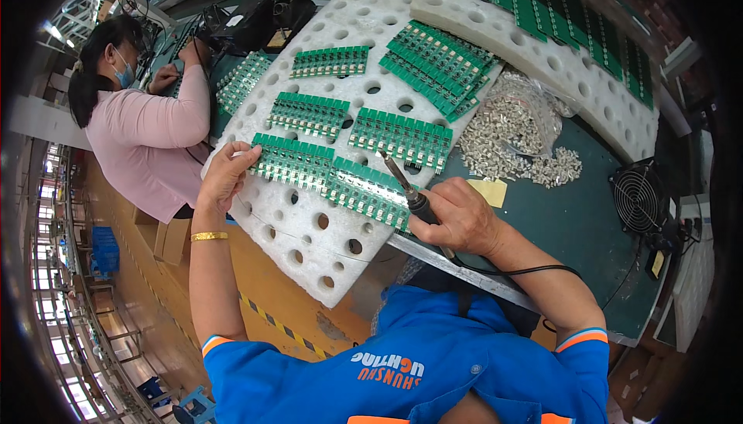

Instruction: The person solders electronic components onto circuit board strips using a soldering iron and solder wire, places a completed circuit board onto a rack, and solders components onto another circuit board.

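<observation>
My right hand (462, 219) grips a soldering iron (419, 202) by its dark handle. The iron's metal tip points up and left, over the boards. My left hand (227, 174) pinches the left end of a green circuit board (290, 162), a strip with a row of pale parts along it. Touching its right end is a second circuit board (365, 192), partly shiny with glare. Both lie on a white foam sheet (309, 261) full of round holes. Farther up on the foam sit more boards (401, 137), some in an overlapping stack (437, 68).
Small whitish parts (511, 126) spill from a clear bag on the green bench (573, 215), beside a yellow paper note (489, 192). A black fan (638, 199) stands at right. Another foam slab (542, 52) holds dark green boards. A co-worker in a pink top (155, 130) works at left.
</observation>
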A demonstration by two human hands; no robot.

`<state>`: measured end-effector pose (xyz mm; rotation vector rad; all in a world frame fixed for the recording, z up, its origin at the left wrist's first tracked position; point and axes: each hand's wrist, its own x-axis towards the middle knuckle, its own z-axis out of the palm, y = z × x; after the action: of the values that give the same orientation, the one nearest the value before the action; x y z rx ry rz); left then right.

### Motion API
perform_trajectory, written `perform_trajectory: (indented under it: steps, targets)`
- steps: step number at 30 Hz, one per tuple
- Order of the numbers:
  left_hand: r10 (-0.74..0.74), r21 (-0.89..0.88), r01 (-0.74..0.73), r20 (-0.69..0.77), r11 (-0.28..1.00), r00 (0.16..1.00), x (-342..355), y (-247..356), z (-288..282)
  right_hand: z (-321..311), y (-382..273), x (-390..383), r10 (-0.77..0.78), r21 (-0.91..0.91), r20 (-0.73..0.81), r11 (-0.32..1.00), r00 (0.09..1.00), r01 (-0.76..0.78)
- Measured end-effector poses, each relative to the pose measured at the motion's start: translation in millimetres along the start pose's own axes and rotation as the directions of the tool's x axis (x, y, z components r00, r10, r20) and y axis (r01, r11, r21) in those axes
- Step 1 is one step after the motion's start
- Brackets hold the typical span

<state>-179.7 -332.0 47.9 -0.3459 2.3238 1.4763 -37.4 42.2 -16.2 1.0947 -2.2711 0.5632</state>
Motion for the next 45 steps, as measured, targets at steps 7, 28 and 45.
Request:
perform_trajectory:
  steps: [7,28,45]
  targets:
    - [0.116,-0.172,-0.124,-0.055,0.977,0.992,-7.0,-8.9,-1.7,6.8,9.1,5.6,-0.079,-0.010,-0.127,0.997,0.989,0.078]
    - [0.382,-0.360,-0.370,-0.041,0.856,0.923,-6.6,-33.2,-7.2,-42.7,-1.3,3.2,-0.162,-0.008,-0.263,0.986,0.951,0.166]
    - [0.788,0.128,-0.781,-0.180,0.612,0.588,-7.4,-58.1,-26.2,-222.5,-80.4,-68.8,0.454,-0.316,-0.138,0.822,0.880,-0.473]
